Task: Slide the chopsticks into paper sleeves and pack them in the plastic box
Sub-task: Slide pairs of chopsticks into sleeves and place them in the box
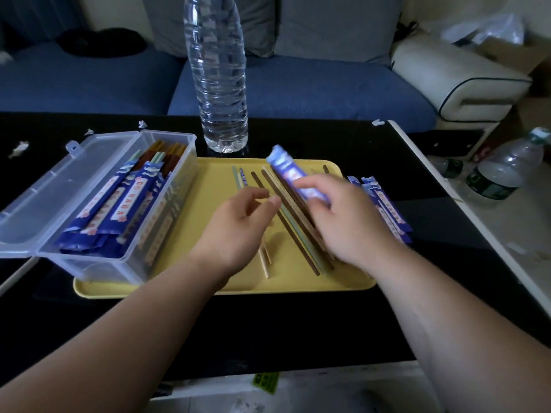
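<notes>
Several loose chopsticks (293,234), brown, green and pale, lie slanted on a yellow tray (208,174). My right hand (348,225) holds a blue paper sleeve (293,175) tilted up over them; it is blurred. My left hand (238,225) hovers over the tray with loosely curled fingers, holding nothing I can see. The clear plastic box (167,216) stands on the tray's left end, lid open to the left, with several sleeved chopsticks (119,204) inside. A stack of spare blue sleeves (384,207) lies right of the tray.
A tall clear water bottle (219,73) stands just behind the tray on the black table (298,323). Paper scraps (18,149) lie at the table's far left. More bottles (504,168) sit on a white surface to the right. A blue sofa is behind.
</notes>
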